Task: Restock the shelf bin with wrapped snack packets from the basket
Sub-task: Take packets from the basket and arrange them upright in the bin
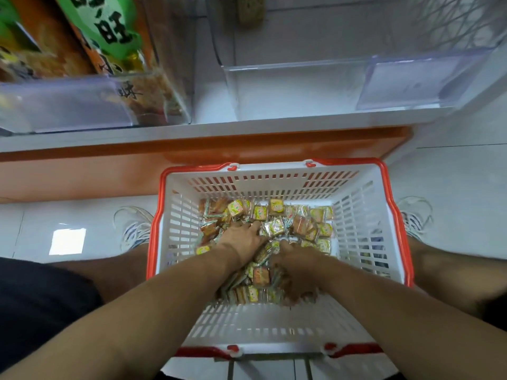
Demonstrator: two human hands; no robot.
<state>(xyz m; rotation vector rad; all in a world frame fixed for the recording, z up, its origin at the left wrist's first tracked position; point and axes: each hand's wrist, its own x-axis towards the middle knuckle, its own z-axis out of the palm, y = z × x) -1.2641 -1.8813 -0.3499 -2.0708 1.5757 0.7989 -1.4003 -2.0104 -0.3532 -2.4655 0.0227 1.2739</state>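
Observation:
A white basket (365, 215) with orange rim and handles stands on the floor between my feet. Several small yellow-and-orange wrapped snack packets (274, 212) lie heaped on its bottom. My left hand (241, 237) reaches into the heap, its fingers curled down among the packets. My right hand (290, 259) is blurred and digs into the heap beside it, fingers buried in packets. A clear plastic shelf bin (301, 86) sits on the white shelf above, with nothing visible inside it.
Another clear bin (90, 105) at the left holds large green and orange snack bags. An orange panel (82, 174) runs below the shelf edge. My shoes (134, 226) flank the basket on the white tiled floor.

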